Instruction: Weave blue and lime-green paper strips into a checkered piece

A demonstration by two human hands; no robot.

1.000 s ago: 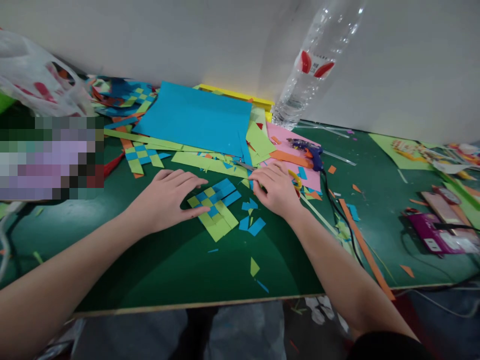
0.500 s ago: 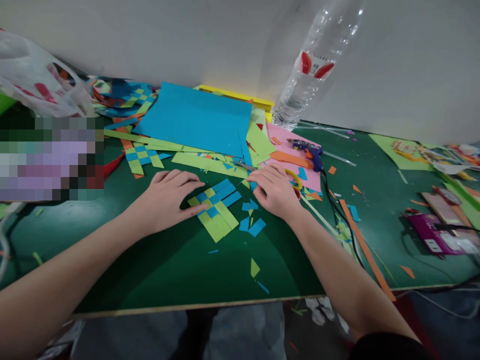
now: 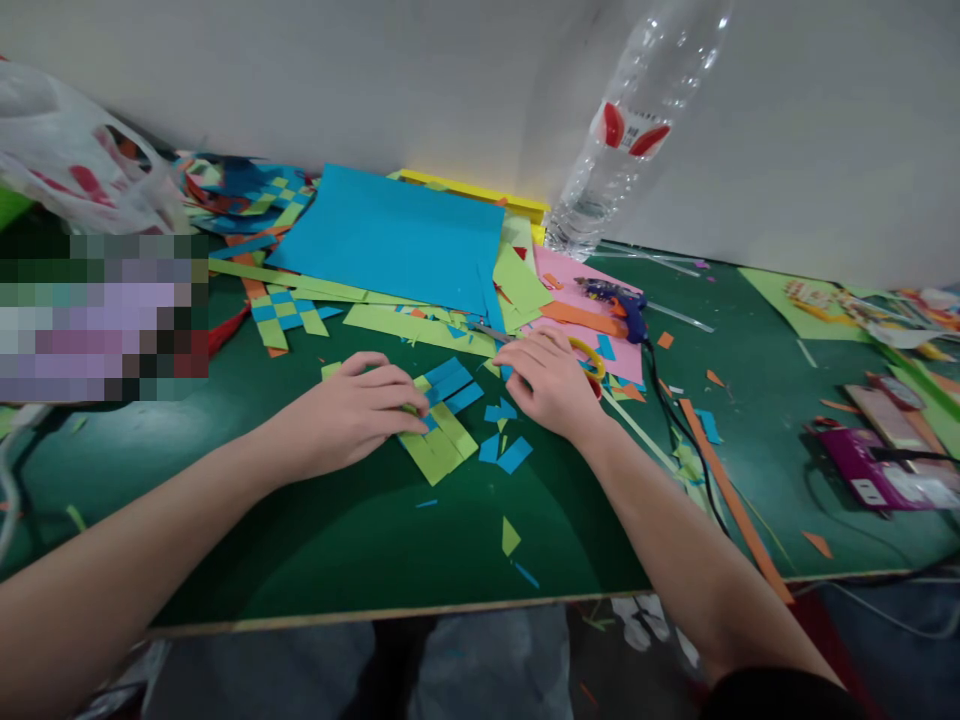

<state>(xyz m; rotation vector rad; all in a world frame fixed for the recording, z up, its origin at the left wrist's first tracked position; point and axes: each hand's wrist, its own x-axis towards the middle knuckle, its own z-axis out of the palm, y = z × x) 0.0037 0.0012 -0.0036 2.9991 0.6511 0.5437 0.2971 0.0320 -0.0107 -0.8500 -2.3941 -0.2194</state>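
A small mat woven from blue and lime paper strips [image 3: 444, 432] lies on the green table [image 3: 315, 540]. My left hand [image 3: 352, 415] rests on the mat's left side, its fingers curled over the weave and gripping it. My right hand [image 3: 551, 385] sits just right of the mat with bent fingers, the fingertips closed on the end of a blue strip [image 3: 505, 372]. Loose blue scraps [image 3: 504, 448] lie between my hands, below my right hand. Yellow-handled scissors [image 3: 590, 356] lie right behind my right hand.
A large blue sheet [image 3: 390, 240] and lime strips lie behind the hands. A clear plastic bottle [image 3: 637, 120] stands against the wall. A blue glue gun [image 3: 622, 298] rests on pink paper, its black cord trailing right. An orange strip [image 3: 731, 495], a purple object [image 3: 870, 475] and a plastic bag [image 3: 67, 150] are nearby.
My left hand went from lying flat beside the mat to sliding right over it with the fingers curled in. My right hand barely shifted.
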